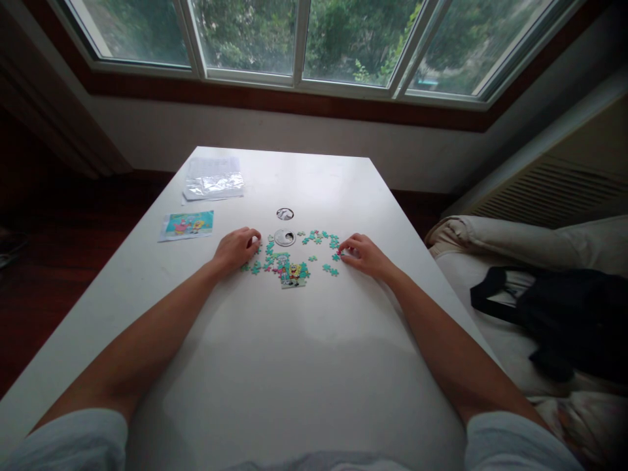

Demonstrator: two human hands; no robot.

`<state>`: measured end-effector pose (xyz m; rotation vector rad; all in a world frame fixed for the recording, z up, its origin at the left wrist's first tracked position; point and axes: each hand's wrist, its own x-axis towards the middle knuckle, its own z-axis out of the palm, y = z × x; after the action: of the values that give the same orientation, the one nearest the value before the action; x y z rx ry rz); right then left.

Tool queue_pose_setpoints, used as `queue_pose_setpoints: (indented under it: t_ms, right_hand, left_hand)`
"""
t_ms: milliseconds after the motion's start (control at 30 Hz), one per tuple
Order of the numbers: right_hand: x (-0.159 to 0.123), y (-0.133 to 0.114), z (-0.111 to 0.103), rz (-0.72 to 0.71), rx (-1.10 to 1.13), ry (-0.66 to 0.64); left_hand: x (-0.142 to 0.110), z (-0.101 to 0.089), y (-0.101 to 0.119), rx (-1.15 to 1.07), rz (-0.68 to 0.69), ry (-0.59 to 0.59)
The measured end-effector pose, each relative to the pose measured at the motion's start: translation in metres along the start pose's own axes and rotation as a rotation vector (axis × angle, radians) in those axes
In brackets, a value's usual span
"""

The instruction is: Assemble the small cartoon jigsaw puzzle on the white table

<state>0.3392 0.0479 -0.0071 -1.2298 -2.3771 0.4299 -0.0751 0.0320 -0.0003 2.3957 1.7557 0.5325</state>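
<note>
A partly joined jigsaw puzzle (294, 273) with a yellow cartoon figure lies on the white table between my hands. Loose teal puzzle pieces (321, 237) form a rough ring above and beside it. My left hand (236, 251) rests at the left edge of the pieces, its fingers loosely bent with a small gap to the thumb; nothing shows in it. At the right edge, my right hand (364, 255) has its thumb and fingertips closed at a small pink-and-teal puzzle piece (339, 251), mostly covered by the fingers.
Two round silvery items, a ring-like disc (284, 237) and a smaller disc (284, 214), lie behind the puzzle. On the left are a picture card (189, 225) and a clear plastic packet (214, 178) over papers. A sofa (456, 261) with dark clothing (569, 314) adjoins the table's right side.
</note>
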Motion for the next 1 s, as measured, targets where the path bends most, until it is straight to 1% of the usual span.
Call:
queue_pose_setpoints:
  t_ms: [133, 267, 333, 400, 467, 567, 633, 700, 867, 933, 1000]
  right_hand:
    - [0.0, 0.0, 0.004, -0.005, -0.008, 0.02]
    - [0.0, -0.002, 0.007, -0.001, -0.024, 0.049]
    - [0.0, -0.003, 0.009, 0.01, -0.033, 0.067]
    - [0.0, -0.004, 0.011, 0.015, -0.042, 0.079]
    - [0.001, -0.004, 0.013, 0.014, -0.048, 0.088]
    - [0.001, -0.005, 0.016, 0.008, -0.054, 0.101]
    - [0.002, -0.005, 0.019, 0.007, -0.056, 0.108]
    - [0.002, -0.007, 0.021, 0.007, -0.055, 0.118]
    - [0.001, -0.017, 0.026, -0.002, -0.056, 0.192]
    - [0.0, -0.023, 0.028, -0.029, -0.085, 0.171]
    - [-0.001, -0.028, 0.029, -0.071, -0.126, 0.103]
  left_hand:
    - [-0.001, 0.001, 0.002, 0.007, -0.001, 0.002]
    - [-0.001, 0.002, 0.005, 0.013, 0.015, 0.038]
    - [-0.001, 0.002, 0.008, 0.012, 0.036, 0.057]
    - [-0.002, 0.002, 0.013, -0.005, 0.092, 0.057]
    - [-0.004, 0.002, 0.018, -0.034, 0.196, 0.026]
    - [-0.007, 0.002, 0.028, -0.073, 0.37, -0.064]
    - [-0.009, 0.003, 0.034, -0.086, 0.44, -0.114]
    - [-0.01, 0.003, 0.037, -0.094, 0.471, -0.139]
    - [-0.012, 0.004, 0.039, -0.086, 0.489, -0.158]
    - [-0.012, 0.004, 0.038, -0.074, 0.495, -0.166]
    - [-0.012, 0.005, 0.038, -0.068, 0.506, -0.169]
